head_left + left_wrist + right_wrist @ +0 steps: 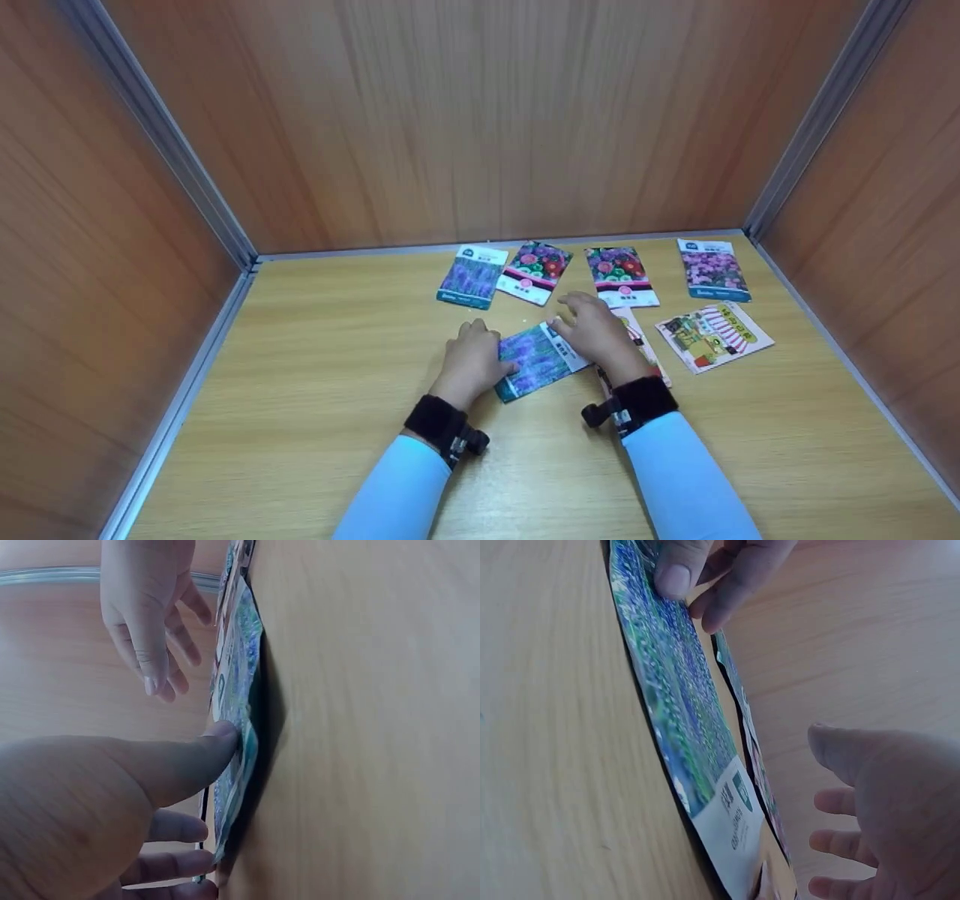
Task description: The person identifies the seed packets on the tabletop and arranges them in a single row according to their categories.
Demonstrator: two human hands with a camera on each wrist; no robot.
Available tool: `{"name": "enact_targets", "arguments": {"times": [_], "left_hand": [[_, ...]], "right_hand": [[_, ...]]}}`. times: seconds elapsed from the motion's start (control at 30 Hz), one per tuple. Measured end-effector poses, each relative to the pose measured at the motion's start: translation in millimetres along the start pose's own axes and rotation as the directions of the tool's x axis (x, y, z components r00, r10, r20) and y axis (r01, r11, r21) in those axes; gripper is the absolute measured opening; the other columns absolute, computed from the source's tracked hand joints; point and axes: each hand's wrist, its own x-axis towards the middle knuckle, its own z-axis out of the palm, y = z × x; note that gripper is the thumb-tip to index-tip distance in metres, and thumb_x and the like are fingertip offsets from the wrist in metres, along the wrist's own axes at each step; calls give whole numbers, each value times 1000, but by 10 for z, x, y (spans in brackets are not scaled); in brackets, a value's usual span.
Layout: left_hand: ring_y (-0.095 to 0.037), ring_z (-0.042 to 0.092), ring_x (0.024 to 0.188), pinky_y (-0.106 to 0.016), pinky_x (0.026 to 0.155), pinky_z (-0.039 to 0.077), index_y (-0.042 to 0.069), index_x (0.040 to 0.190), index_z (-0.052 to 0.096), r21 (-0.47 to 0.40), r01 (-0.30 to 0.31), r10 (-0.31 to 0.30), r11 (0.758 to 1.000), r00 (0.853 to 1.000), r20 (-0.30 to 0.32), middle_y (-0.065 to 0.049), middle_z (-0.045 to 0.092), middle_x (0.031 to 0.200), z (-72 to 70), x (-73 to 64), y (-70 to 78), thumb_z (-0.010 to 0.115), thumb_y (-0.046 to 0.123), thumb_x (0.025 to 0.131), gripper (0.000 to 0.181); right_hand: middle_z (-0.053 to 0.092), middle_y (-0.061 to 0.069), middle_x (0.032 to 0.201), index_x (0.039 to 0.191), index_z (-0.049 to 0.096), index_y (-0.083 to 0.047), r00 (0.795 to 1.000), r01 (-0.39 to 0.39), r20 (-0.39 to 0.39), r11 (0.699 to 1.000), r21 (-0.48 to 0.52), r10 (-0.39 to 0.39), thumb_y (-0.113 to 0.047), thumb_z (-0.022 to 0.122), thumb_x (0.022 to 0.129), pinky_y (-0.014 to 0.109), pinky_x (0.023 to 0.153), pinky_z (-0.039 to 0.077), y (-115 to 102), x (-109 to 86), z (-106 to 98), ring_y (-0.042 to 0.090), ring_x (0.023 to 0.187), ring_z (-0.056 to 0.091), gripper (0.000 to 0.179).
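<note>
A seed packet with purple flower spikes [534, 365] lies slantwise between the hands, its white end toward the right. My left hand [471, 361] holds its left end, the thumb on the printed face and the fingers at the far edge. In the left wrist view the packet's near edge [251, 739] stands slightly off the table. My right hand [600, 335] hovers by the white end; in the right wrist view its fingers [844, 844] are spread and apart from the packet. Beneath that hand, a pink-and-white packet [637, 336] is partly hidden.
Along the back lie another purple-spike packet [472, 277], two red-and-pink flower packets [535, 272] [622, 276] and a pink-flower packet [714, 270]. A packet with a striped awning picture [715, 336] lies at right. Wooden panels [487, 120] enclose the table [315, 420] on three sides.
</note>
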Motion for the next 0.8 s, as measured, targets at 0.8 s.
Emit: {"name": "enact_targets", "arguments": {"times": [0.8], "left_hand": [[-22, 64, 88, -33, 71, 51, 10, 107, 66, -475, 261, -228, 840, 965, 127, -7, 65, 99, -381, -31, -305, 82, 21, 107, 19]], "right_hand": [[56, 25, 168, 164, 56, -6, 990, -135, 15, 944, 301, 137, -30, 62, 116, 61, 128, 50, -43, -52, -52, 46, 157, 54, 54]]}}
